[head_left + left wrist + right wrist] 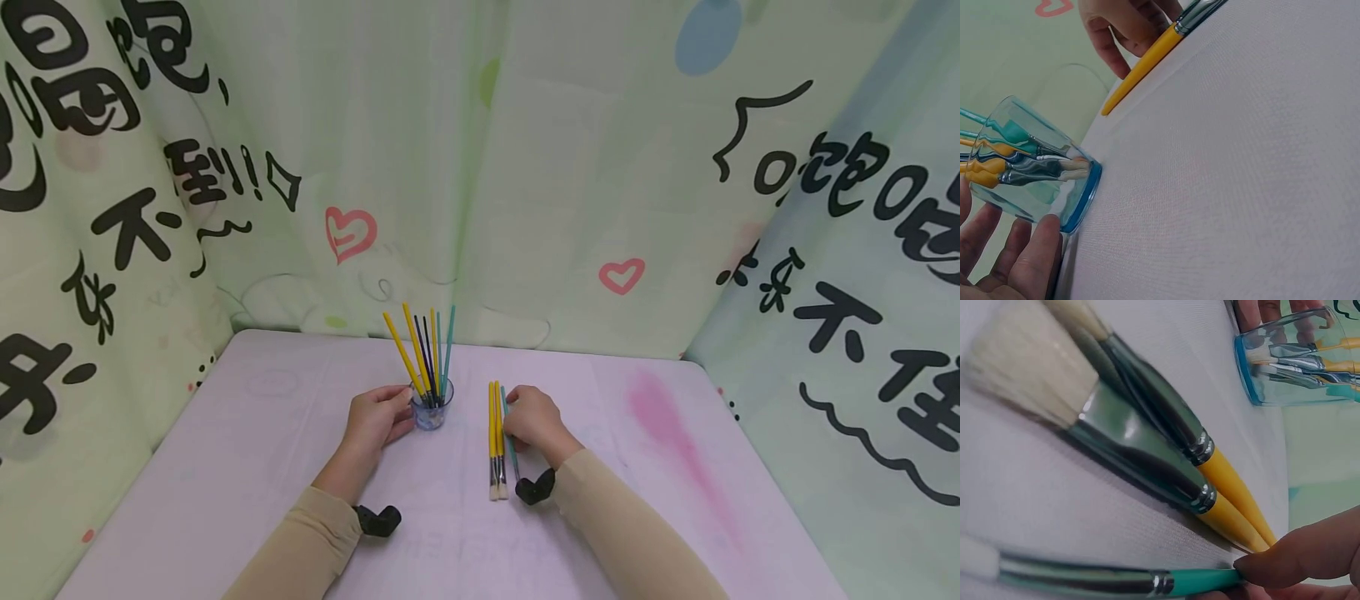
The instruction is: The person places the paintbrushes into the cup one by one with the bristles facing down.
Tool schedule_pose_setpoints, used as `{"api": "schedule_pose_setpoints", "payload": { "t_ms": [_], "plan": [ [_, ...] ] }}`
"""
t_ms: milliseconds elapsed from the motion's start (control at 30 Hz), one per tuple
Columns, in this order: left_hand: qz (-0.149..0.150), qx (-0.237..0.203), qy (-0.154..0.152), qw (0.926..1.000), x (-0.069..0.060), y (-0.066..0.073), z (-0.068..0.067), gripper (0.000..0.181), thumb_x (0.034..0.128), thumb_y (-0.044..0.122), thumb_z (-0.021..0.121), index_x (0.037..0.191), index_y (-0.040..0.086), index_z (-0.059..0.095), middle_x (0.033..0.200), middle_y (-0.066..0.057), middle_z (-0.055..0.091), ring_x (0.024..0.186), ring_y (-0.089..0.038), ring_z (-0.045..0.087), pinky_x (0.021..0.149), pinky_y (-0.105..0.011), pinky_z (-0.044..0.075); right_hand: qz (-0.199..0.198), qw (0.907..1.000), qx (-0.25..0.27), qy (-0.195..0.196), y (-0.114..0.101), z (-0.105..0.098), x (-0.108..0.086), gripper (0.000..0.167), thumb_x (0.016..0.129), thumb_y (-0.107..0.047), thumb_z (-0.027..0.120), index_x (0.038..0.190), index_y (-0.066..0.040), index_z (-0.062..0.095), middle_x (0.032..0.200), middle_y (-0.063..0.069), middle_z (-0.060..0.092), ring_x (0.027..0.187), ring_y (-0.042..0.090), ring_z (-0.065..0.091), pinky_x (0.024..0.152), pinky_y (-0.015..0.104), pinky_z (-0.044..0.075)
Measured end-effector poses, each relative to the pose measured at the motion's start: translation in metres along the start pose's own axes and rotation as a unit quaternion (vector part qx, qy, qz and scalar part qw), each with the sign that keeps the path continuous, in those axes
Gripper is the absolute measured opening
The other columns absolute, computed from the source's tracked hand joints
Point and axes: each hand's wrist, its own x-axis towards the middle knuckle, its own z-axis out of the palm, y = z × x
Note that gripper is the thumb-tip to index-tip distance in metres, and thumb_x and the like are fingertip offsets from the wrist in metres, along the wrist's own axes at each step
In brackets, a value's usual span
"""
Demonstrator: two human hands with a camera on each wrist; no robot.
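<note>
A clear cup (430,416) with a bluish base stands on the table, holding several paintbrushes (420,354) with yellow, dark and teal handles, bristles down. At its left side my left hand (377,419) holds the cup, fingers and thumb against the wall. To the right of the cup, two yellow-handled flat paintbrushes (493,442) lie side by side, pale bristles toward me. Just right of them, my right hand (534,421) pinches a teal-handled paintbrush (1204,582) by its handle. In the right wrist view that brush's pale tip (979,557) lies low at the left.
A pale pinkish cloth covers the table (262,467), with a pink stain (675,425) on the right. Light green curtains (570,167) with black lettering and hearts surround the back and sides. Black wrist mounts (378,521) sit on both cuffs.
</note>
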Motion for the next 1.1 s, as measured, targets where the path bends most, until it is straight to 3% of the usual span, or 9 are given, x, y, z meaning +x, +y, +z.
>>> {"api": "schedule_pose_setpoints", "payload": {
  "t_ms": [433,633,933,1100],
  "plan": [
    [-0.002,-0.004,-0.001,1.0000,0.000,0.000,0.000,0.031,0.1050,0.022,0.071,0.131,0.006,0.074,0.120,-0.012,0.069,0.105,-0.023,0.069,0.093,-0.038,0.068,0.023,0.9977,0.056,-0.032,0.004,-0.008,-0.005,0.046,0.090,-0.002,0.070,0.135,-0.008,0.067,0.114,0.018,0.069,0.054,0.018,0.062,0.053,0.024,0.058],
    [0.000,-0.006,-0.003,1.0000,0.000,0.000,0.001,0.031,0.1053,0.022,0.070,0.132,0.005,0.073,0.120,-0.012,0.068,0.105,-0.023,0.069,0.093,-0.038,0.068,0.034,0.9923,0.114,-0.032,0.009,-0.009,-0.005,0.052,0.089,0.001,0.070,0.140,-0.008,0.064,0.105,0.018,0.070,0.055,0.017,0.061,0.052,0.024,0.058],
    [0.002,-0.004,0.000,1.0000,0.000,0.000,0.001,0.031,0.1054,0.021,0.070,0.132,0.005,0.073,0.122,-0.013,0.068,0.105,-0.023,0.069,0.093,-0.037,0.068,0.025,0.9818,0.188,-0.008,0.012,-0.013,-0.006,0.059,0.090,0.000,0.068,0.147,-0.012,0.059,0.114,0.017,0.064,0.064,0.019,0.060,0.054,0.022,0.058],
    [-0.001,-0.005,-0.001,1.0000,-0.001,0.001,0.001,0.031,0.1055,0.021,0.070,0.132,0.006,0.073,0.121,-0.013,0.068,0.105,-0.023,0.069,0.092,-0.038,0.068,0.011,0.9752,0.220,0.018,0.009,-0.014,-0.007,0.059,0.091,0.001,0.067,0.148,-0.012,0.058,0.110,0.015,0.061,0.072,0.021,0.061,0.057,0.023,0.060]
  ]
}}
